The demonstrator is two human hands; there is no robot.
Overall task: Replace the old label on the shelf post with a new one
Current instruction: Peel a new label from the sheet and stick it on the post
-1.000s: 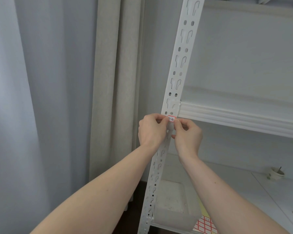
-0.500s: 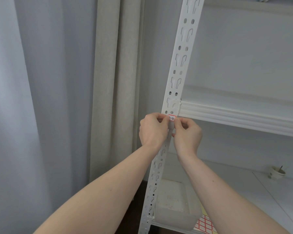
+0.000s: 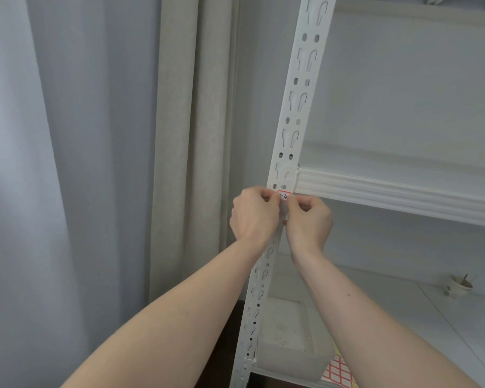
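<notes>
A small red-bordered label (image 3: 284, 196) with handwritten marks sits on the white slotted shelf post (image 3: 294, 113), just under the joint where the shelf beam (image 3: 389, 191) meets it. Both hands are at the label, so the work looks to be at the label itself, but I cannot tell whether this is the old one being peeled or the new one being pressed on. A sheet of red-bordered labels (image 3: 338, 372) lies on the lower shelf, well below the hands.

The left hand (image 3: 254, 212) is curled, its fingertips pinching the label's left edge against the post. The right hand (image 3: 308, 219) is likewise curled, thumb and forefinger on the label's right edge. The label lies between the two hands, at their fingertips. Either way, the job is not yet finished
</notes>
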